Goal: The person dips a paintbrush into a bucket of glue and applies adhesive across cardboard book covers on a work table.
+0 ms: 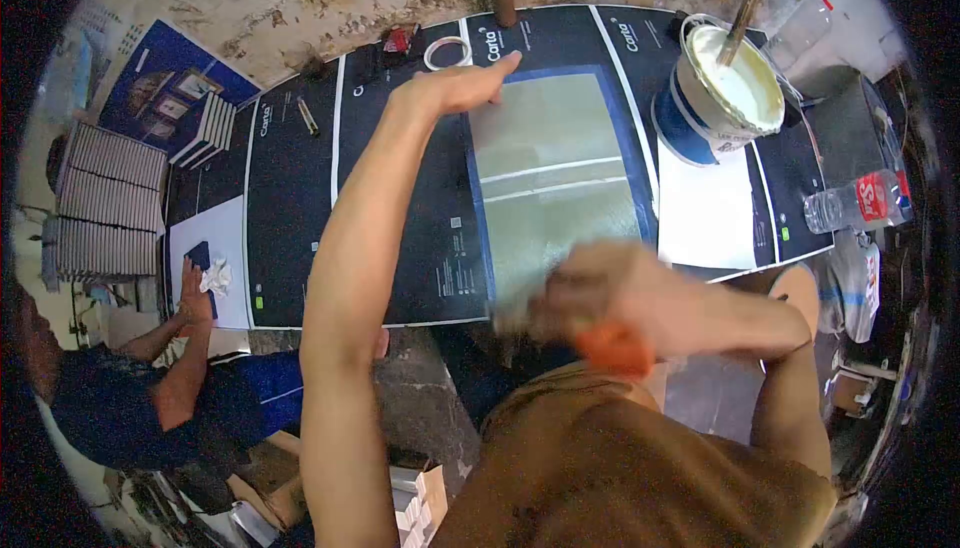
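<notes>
My left hand [465,86] presses on the far left edge of a grey sheet [550,128] with a blue border, its fingers stretched out. Two pale strips [552,179] run across the middle of this sheet, and its near part looks shiny and wet. Over the sheet's near edge, my right hand [610,283] is smeared by motion. Its fingers look curled round something, and an orange piece [615,348] shows below the hand; the kind of tool is hidden by blur.
A bucket of white paste [745,98] with a stick [748,3] stands at right, near a plastic bottle [870,200] and white paper [705,208]. A tape roll [447,40] lies behind my left hand. Stacked books [110,203] stand at left, where another person's hand [195,293] works.
</notes>
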Demonstrator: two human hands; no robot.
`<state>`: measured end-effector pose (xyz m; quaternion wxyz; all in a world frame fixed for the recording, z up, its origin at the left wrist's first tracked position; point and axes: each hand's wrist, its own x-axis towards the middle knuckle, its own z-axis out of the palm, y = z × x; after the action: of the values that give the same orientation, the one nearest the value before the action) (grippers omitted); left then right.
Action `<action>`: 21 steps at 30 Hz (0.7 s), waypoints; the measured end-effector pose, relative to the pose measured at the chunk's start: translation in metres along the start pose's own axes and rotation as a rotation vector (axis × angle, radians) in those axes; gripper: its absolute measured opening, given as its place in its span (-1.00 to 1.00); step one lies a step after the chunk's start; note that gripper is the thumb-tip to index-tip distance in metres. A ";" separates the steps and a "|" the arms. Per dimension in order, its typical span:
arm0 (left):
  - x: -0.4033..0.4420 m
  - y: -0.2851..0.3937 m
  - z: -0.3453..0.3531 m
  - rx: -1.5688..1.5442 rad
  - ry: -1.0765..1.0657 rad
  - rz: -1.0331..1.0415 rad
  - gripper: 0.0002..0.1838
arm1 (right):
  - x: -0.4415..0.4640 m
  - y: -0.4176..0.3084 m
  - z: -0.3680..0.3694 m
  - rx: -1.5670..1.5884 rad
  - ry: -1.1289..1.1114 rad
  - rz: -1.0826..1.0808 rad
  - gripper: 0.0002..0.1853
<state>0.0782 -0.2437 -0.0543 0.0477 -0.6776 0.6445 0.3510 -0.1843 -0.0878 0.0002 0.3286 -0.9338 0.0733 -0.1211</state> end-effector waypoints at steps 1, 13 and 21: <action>0.002 0.000 0.000 0.020 -0.009 0.007 -0.09 | 0.008 0.011 -0.018 -0.086 0.040 0.018 -0.66; -0.027 0.036 0.009 0.092 0.074 -0.123 -0.08 | -0.062 0.012 -0.057 -0.086 -0.205 0.022 -0.89; -0.077 -0.014 0.076 -0.004 0.744 0.309 -0.52 | -0.166 -0.024 -0.081 0.002 0.870 0.655 -0.72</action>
<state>0.0658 -0.1380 -0.0753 -0.2435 -0.6537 0.7113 0.0862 -0.3645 -0.0817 0.0472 0.2896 -0.7255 0.4895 -0.3875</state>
